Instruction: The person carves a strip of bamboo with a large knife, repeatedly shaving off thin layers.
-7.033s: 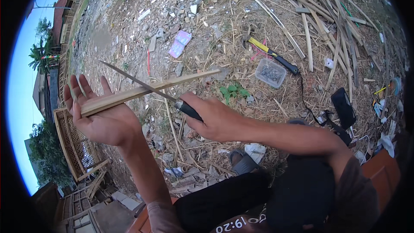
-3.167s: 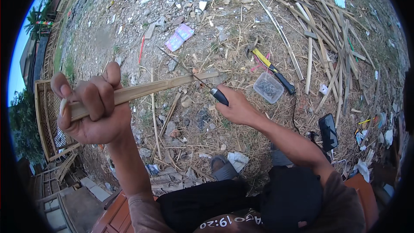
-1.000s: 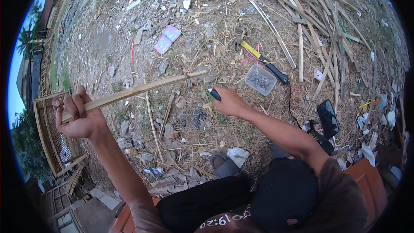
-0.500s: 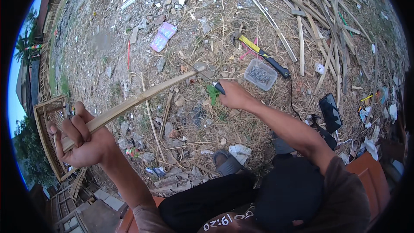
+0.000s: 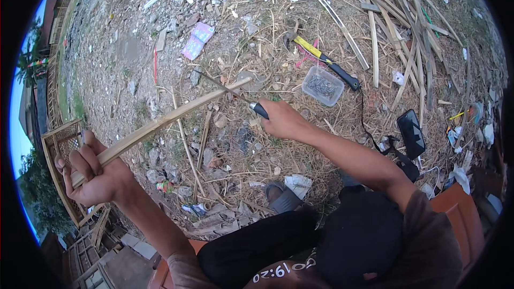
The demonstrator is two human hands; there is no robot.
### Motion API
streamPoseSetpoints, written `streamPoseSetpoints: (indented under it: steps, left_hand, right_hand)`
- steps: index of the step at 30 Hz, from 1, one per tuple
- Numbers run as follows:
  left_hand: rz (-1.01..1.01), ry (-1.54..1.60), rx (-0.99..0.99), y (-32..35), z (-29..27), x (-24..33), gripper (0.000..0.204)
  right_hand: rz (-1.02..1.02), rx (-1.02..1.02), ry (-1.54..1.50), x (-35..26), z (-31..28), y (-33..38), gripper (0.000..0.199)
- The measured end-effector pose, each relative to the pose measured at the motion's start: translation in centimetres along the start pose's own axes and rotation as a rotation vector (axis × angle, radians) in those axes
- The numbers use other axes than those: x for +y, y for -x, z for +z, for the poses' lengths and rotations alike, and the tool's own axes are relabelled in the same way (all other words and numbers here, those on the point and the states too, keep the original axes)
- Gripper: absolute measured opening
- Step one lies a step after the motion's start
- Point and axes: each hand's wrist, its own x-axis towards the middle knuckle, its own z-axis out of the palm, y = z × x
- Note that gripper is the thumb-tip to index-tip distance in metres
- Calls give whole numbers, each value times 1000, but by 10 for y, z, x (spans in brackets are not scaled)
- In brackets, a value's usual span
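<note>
My left hand [image 5: 99,174] is closed round the near end of a long pale wooden strip [image 5: 160,121], which slants up and to the right across the view. In my right hand [image 5: 282,120] is the dark handle of a knife [image 5: 227,90] with a thin blade. The blade crosses the strip close to its far end and points up and to the left. Whether its edge cuts into the wood I cannot tell.
A yellow and black hammer [image 5: 321,60] lies beside a clear plastic tub of nails [image 5: 323,86]. Many wooden strips [image 5: 399,37] are heaped at the far right. A phone [image 5: 412,134] rests on the right. A latticed wooden frame [image 5: 56,171] stands at the left.
My right hand and the knife have moved a little left, so the blade crosses the strip farther from its tip. My left hand has shifted slightly left with the strip.
</note>
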Motion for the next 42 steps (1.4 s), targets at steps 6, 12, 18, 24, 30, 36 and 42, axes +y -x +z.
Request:
streamPoseSetpoints:
  steps: [6,12,18,24,30,36,42]
  left_hand:
    - [19,-14,8,8,23,-1,18]
    - [5,81,-66,10,37,-2,17]
    - [71,-28,70,13,42,8,16]
    - [17,-23,-32,17,41,14,15]
    - [-1,13,-98,20,41,7,14]
    - [9,58,-149,17,48,2,15]
    - [8,40,-143,23,48,4,12]
  right_hand:
    - [88,10,65,11,-7,-9,19]
    - [135,16,-39,52,-6,-14,17]
    - [37,27,-26,21,-3,-11,18]
    - [45,-1,18,17,-7,-15,16]
    - [204,-37,54,51,-15,-13,18]
    - [40,52,-57,12,-4,-2,15]
    - [-212,-89,-332,-87,-11,39,18]
